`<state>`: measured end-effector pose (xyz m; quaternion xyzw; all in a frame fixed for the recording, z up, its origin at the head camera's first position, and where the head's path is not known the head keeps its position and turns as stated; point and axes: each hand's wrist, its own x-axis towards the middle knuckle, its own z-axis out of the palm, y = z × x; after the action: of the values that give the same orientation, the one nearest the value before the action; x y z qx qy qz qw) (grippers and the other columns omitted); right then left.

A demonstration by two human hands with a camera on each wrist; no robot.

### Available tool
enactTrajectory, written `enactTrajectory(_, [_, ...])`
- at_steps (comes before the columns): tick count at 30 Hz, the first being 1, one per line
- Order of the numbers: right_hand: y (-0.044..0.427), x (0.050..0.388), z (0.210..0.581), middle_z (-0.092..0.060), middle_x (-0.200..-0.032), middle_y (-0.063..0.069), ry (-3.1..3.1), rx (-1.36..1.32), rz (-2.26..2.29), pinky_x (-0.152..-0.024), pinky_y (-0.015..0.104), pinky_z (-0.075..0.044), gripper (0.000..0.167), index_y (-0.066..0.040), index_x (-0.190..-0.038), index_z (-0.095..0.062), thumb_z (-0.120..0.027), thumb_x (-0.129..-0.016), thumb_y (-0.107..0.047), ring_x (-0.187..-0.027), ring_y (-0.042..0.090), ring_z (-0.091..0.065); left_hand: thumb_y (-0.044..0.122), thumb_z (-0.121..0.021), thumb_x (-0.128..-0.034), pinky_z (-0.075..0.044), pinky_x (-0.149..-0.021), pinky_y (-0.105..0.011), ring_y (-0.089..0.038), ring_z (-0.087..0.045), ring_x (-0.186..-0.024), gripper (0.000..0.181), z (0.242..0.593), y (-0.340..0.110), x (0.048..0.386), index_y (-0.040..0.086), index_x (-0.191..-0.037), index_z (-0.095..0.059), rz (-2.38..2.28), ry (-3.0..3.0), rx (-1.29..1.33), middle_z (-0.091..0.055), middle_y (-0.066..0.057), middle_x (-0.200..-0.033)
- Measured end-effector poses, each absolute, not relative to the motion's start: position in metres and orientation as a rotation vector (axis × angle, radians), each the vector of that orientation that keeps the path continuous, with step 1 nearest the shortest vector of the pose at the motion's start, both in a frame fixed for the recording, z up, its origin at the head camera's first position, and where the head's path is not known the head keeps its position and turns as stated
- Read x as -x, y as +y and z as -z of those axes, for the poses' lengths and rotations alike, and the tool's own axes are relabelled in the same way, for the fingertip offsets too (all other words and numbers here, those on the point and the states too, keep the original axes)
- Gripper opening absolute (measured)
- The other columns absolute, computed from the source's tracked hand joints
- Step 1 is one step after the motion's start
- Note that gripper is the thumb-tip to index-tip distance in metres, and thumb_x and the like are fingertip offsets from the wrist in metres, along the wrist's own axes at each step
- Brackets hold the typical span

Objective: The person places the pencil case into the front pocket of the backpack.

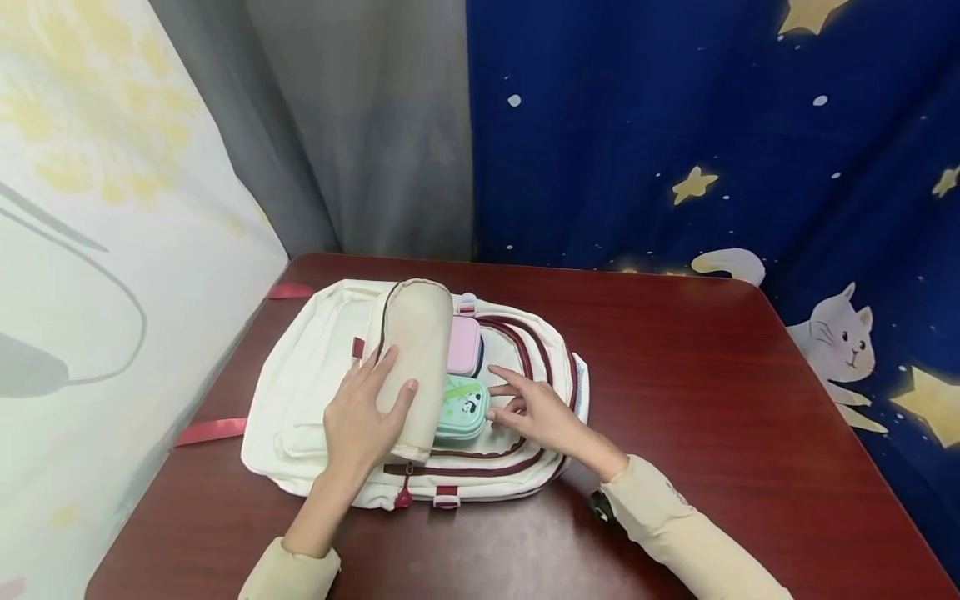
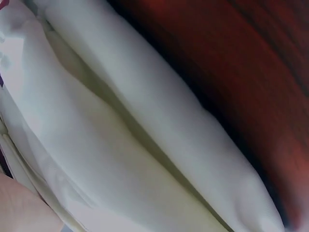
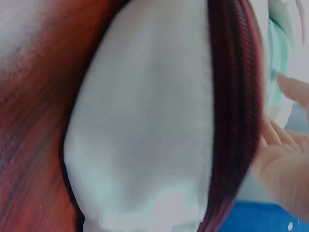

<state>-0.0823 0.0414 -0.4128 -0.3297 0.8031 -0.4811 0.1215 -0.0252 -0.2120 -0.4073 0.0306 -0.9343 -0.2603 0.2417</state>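
A white backpack [image 1: 300, 392] with dark red zips lies flat on the table. Its cream front flap [image 1: 422, 358] is folded back to the left. My left hand [image 1: 366, 412] rests on this flap, thumb and fingers spread. Beside the flap's right edge lie a mint-green case [image 1: 461, 407] with a panda picture and a pink case [image 1: 463, 346]; the flap covers their left ends. My right hand [image 1: 542, 417] is at the green case's right end, fingers loosely bent with nothing gripped. In the right wrist view, its thumb is near the green case [image 3: 276, 58]; contact is unclear.
The dark red tabletop [image 1: 712, 400] extends right of the backpack. Pink straps [image 1: 213, 431] stick out at its left. A red zip pull [image 1: 403, 497] hangs at the near edge. Grey and blue curtains [image 1: 600, 150] stand behind the table.
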Motion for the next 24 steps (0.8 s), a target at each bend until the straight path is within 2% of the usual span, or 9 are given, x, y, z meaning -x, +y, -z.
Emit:
enactTrajectory(3, [0.051,0.09,0.421,-0.065,-0.111,0.01,2.422,1.007,1.313,-0.067,0.025,-0.051,0.052,-0.001,-0.136,-0.044,-0.062,-0.089,-0.014,-0.077,0.009,-0.066,0.043,-0.059,-0.0849,-0.037,-0.092,-0.056,-0.037,-0.043,-0.124,0.052,0.409,-0.212,0.025,0.021,-0.132,-0.055,0.711,-2.552,-0.082,-0.053,-0.014,-0.131])
enactTrajectory(8, [0.065,0.098,0.422,-0.068,-0.09,0.004,2.686,1.004,1.221,-0.063,0.026,-0.05,0.038,0.004,-0.122,-0.055,-0.062,-0.085,-0.007,-0.072,0.008,-0.064,0.043,-0.059,-0.0847,-0.036,-0.092,-0.056,-0.037,-0.042,-0.125,0.052,0.409,-0.212,0.025,0.021,-0.132,-0.056,0.718,-2.536,-0.081,-0.052,-0.013,-0.132])
enactTrajectory(13, [0.064,0.102,0.428,-0.064,-0.082,0.002,2.986,0.926,1.027,-0.06,0.028,-0.049,0.042,0.004,-0.119,-0.057,-0.067,-0.079,-0.005,-0.066,0.007,-0.063,0.043,-0.06,-0.0846,-0.036,-0.093,-0.055,-0.036,-0.042,-0.125,0.052,0.409,-0.214,0.024,0.02,-0.132,-0.055,0.718,-2.525,-0.084,-0.052,-0.012,-0.132])
enactTrajectory(19, [0.052,0.104,0.436,-0.063,-0.083,0.008,3.219,0.726,0.764,-0.05,0.038,-0.047,0.049,0.002,-0.121,-0.055,-0.072,-0.076,-0.01,-0.06,0.023,-0.061,0.043,-0.059,-0.0847,-0.036,-0.094,-0.056,-0.037,-0.042,-0.125,0.053,0.411,-0.213,0.024,0.021,-0.133,-0.054,0.717,-2.515,-0.076,-0.052,-0.014,-0.132])
enactTrajectory(24, [0.041,0.109,0.441,-0.065,-0.078,0.012,3.27,0.629,0.611,-0.045,0.043,-0.045,0.049,0.0,-0.122,-0.056,-0.071,-0.075,-0.007,-0.06,0.034,-0.061,0.043,-0.059,-0.0844,-0.036,-0.093,-0.056,-0.038,-0.042,-0.124,0.054,0.411,-0.213,0.024,0.02,-0.133,-0.054,0.709,-2.516,-0.076,-0.052,-0.015,-0.131])
